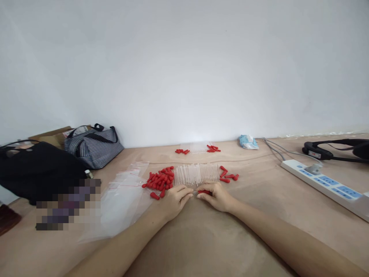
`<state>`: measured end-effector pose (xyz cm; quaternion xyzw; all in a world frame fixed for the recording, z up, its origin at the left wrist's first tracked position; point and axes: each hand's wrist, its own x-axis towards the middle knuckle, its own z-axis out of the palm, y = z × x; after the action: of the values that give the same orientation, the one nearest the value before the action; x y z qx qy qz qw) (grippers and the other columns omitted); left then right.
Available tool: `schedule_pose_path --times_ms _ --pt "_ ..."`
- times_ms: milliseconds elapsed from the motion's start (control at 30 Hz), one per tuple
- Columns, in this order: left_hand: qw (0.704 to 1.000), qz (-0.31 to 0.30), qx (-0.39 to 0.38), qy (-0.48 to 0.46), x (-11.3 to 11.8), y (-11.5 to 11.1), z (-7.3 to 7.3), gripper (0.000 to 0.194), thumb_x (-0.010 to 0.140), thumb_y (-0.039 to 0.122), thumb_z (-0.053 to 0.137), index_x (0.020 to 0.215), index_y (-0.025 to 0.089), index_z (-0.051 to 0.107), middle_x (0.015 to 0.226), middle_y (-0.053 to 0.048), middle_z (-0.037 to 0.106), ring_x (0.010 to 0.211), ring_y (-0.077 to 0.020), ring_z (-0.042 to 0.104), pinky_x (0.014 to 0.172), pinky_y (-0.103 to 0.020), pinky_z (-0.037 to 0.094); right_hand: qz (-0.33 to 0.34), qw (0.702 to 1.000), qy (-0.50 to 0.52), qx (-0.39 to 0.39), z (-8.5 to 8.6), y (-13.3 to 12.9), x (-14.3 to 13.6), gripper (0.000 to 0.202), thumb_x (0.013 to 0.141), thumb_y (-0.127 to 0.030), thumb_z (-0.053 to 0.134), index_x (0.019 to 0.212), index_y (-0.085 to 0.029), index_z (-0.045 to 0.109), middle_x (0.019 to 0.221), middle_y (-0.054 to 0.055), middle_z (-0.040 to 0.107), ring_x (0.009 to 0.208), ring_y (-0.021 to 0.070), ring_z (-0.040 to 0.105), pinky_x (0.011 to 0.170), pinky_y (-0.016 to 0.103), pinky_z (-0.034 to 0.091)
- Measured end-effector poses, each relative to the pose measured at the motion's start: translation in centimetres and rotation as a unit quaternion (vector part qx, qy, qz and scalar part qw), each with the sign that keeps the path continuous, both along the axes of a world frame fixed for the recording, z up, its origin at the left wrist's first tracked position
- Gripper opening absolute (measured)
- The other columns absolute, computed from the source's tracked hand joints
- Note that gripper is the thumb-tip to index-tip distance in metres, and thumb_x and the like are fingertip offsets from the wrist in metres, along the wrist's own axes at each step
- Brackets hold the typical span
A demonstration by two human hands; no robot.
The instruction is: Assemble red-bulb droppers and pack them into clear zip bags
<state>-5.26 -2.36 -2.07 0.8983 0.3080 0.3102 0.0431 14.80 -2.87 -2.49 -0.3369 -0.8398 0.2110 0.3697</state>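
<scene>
My left hand (179,199) pinches one end of a thin clear tube (195,192) in front of the rows. Closed round a red rubber bulb (204,192) is my right hand (215,195), at the tube's other end. Whether the bulb sits on the tube is too small to tell. Just behind both hands, many clear tubes (197,174) lie side by side. A heap of red bulbs (159,179) is to their left, and several loose red bulbs (229,176) lie to their right.
Clear zip bags (123,202) lie left of the heap. Further back are more red bulbs (213,148) and tubes by the wall. A striped bag (95,145) and black cloth (43,169) stand left; a power strip (325,182), a blue packet (248,142) and a black headset (319,150) are right.
</scene>
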Motion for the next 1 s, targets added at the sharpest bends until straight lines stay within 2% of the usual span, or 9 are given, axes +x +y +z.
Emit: schedule_pose_path --times_ms 167,633,1000 --pt "1.0 0.023 0.022 -0.002 -0.5 0.35 0.11 0.02 0.087 0.024 0.044 0.088 0.016 0.062 0.077 -0.004 0.064 0.072 -0.0156 0.059 0.066 -0.027 0.048 -0.044 0.999 0.016 0.014 -0.33 0.02 0.82 0.016 0.08 -0.027 0.052 0.086 -0.018 0.063 0.083 0.006 0.065 0.078 0.016 0.057 0.071 0.027 0.044" --pt "1.0 0.006 0.014 0.012 -0.23 0.46 0.05 0.025 0.087 0.021 0.043 0.072 0.015 0.062 0.065 -0.003 0.063 0.06 -0.0136 0.056 0.058 -0.023 0.043 -0.023 0.996 -0.022 0.086 -0.17 -0.25 0.51 0.01 0.08 -0.02 0.049 0.078 -0.017 0.058 0.073 0.004 0.061 0.07 0.0142 0.055 0.066 0.025 0.042" --pt "1.0 -0.001 0.02 0.009 -0.15 0.37 -0.07 0.024 0.087 0.021 0.042 0.074 0.015 0.062 0.065 -0.003 0.063 0.06 -0.0134 0.057 0.057 -0.023 0.043 -0.021 0.997 -0.021 0.078 -0.39 -0.08 0.52 0.011 0.08 -0.021 0.05 0.079 -0.016 0.059 0.074 0.005 0.061 0.07 0.0141 0.055 0.066 0.025 0.042"
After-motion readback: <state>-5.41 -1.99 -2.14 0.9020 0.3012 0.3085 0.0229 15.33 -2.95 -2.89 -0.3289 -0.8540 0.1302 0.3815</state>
